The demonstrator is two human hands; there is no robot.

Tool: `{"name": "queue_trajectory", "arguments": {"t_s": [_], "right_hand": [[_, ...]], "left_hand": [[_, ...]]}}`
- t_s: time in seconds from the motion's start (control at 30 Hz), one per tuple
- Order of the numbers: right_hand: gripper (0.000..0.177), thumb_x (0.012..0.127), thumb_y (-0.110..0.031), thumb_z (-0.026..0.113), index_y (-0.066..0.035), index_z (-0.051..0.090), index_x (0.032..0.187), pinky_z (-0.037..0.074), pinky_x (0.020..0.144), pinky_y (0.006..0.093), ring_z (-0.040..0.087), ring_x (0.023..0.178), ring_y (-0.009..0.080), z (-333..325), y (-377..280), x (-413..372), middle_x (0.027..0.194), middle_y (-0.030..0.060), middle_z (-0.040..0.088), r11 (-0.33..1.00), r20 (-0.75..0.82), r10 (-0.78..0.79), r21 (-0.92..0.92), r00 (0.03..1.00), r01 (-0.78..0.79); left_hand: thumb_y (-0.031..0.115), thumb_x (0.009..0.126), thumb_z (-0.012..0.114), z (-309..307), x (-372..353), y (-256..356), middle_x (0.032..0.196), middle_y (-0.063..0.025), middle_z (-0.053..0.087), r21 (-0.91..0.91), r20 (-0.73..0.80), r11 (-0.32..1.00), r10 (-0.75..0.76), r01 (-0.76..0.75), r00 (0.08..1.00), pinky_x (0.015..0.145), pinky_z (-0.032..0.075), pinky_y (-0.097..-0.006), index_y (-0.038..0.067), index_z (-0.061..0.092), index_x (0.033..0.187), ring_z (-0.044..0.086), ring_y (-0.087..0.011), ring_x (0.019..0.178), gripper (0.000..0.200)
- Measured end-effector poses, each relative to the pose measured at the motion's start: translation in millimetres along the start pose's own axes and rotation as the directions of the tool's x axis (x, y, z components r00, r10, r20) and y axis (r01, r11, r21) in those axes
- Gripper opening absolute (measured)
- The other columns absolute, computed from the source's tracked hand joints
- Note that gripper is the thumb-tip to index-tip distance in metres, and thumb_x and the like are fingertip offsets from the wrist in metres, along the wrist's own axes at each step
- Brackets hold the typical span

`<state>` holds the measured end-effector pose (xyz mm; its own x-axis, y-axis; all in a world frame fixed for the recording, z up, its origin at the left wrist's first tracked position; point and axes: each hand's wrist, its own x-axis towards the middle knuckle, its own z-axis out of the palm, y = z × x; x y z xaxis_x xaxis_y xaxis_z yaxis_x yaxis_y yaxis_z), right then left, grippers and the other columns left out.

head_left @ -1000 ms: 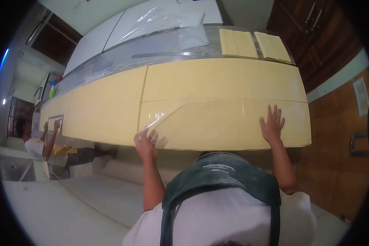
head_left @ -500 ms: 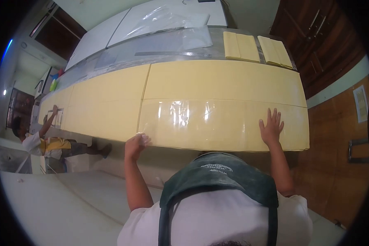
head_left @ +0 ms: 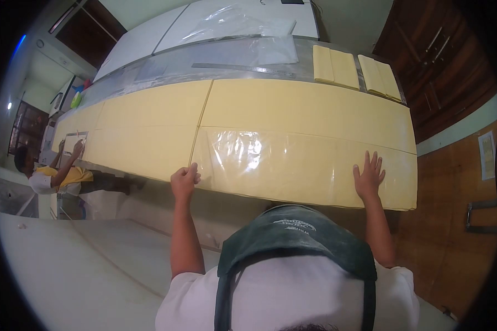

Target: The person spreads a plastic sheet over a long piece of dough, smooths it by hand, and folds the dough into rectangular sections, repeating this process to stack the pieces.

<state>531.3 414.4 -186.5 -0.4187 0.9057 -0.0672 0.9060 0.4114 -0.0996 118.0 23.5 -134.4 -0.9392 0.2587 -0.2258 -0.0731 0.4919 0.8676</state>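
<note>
A clear plastic sheet point(head_left: 234, 151), glossy with reflections, lies over the near half of a pale yellow sheet point(head_left: 315, 107) on the long table. My left hand point(head_left: 185, 181) is closed at the left edge of the plastic, thumb pressed to the fingers, pinching its corner by the table's front edge. Flat on the plastic-covered side to the right rests my right hand point(head_left: 369, 175), its fingers spread. A narrow seam divides this yellow sheet from another yellow sheet point(head_left: 143, 143) that stretches leftward.
Two folded yellow stacks point(head_left: 336, 67) point(head_left: 379, 77) lie along the back right. Behind the yellow sheets are a metal ruler point(head_left: 234, 68) and crumpled clear plastic point(head_left: 276, 49). A co-worker point(head_left: 58, 175) handles a small rectangular frame point(head_left: 75, 142) at the far left end.
My left hand has moved slightly up along the plastic's left edge and its fingers are more tightly closed. My right hand stays flat. The view has shifted slightly; both co-worker's hands now show.
</note>
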Motion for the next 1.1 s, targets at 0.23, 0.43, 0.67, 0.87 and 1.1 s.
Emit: {"name": "queue_trajectory", "arguments": {"t_s": [0.23, 0.43, 0.67, 0.87, 1.1], "right_hand": [[0.073, 0.099, -0.047, 0.05, -0.015, 0.024, 0.159, 0.012, 0.117, 0.0653, 0.011, 0.153, 0.0384, -0.2, 0.1, 0.0, 0.166, 0.0159, 0.014, 1.0, 0.003, 0.008, -0.002, 1.0, -0.008], [0.073, 0.098, -0.047, 0.051, -0.015, 0.025, 0.158, 0.012, 0.117, 0.0652, 0.011, 0.153, 0.0384, -0.7, -0.6, -0.5, 0.166, 0.0161, 0.015, 1.0, -0.008, 0.003, 0.01, 1.0, -0.003], [0.065, 0.094, -0.04, 0.061, -0.009, 0.043, 0.148, 0.018, 0.118, 0.0599, 0.026, 0.148, 0.0366, -12.7, -32.6, -5.0, 0.158, 0.0191, 0.033, 0.983, -0.233, -0.122, 0.103, 0.965, 0.149], [0.045, 0.093, -0.028, 0.067, -0.002, 0.062, 0.128, 0.049, 0.101, 0.0397, 0.064, 0.116, 0.0312, -63.1, -151.3, -33.9, 0.127, 0.0183, 0.066, 0.518, 0.023, -0.59, 0.778, 0.807, 0.356], [0.044, 0.097, -0.043, 0.059, -0.003, 0.07, 0.112, 0.055, 0.08, 0.0399, 0.071, 0.087, 0.0287, -68.1, -246.6, -35.1, 0.096, 0.0166, 0.073, 0.452, 0.169, -0.731, 0.846, 0.661, 0.284]], "left_hand": [[0.023, 0.094, 0.071, 1.1, 7.4, -11.4, 0.085, -0.0117, 0.072, -0.165, 0.08, 0.984, 0.085, -0.071, 0.993, 0.067, 0.056, -0.0262, -0.01, 0.069, 0.1, 0.068, -0.0148, 0.072, 0.033], [0.023, 0.095, 0.07, 4.7, 4.4, -7.8, 0.087, -0.0129, 0.072, -0.251, 0.115, 0.965, 0.103, -0.071, 0.988, 0.072, 0.058, -0.0275, -0.009, 0.069, 0.104, 0.07, -0.0161, 0.076, 0.034], [0.021, 0.095, 0.069, 3.5, 1.2, 9.9, 0.09, -0.0146, 0.072, -0.172, 0.224, 0.985, 0.038, 0.001, 0.974, 0.076, 0.058, -0.0292, -0.009, 0.069, 0.104, 0.071, -0.0181, 0.081, 0.031], [0.017, 0.093, 0.071, 39.1, -21.4, 51.4, 0.084, -0.012, 0.072, -0.296, 0.317, 0.953, 0.165, -0.068, 0.934, 0.07, 0.056, -0.0278, -0.006, 0.069, 0.094, 0.069, -0.0168, 0.074, 0.023], [0.011, 0.091, 0.072, 85.8, -33.8, 64.9, 0.083, -0.0108, 0.072, -0.298, 0.398, 0.951, 0.207, -0.088, 0.894, 0.069, 0.054, -0.0275, -0.005, 0.068, 0.095, 0.067, -0.0153, 0.073, 0.017]]}}
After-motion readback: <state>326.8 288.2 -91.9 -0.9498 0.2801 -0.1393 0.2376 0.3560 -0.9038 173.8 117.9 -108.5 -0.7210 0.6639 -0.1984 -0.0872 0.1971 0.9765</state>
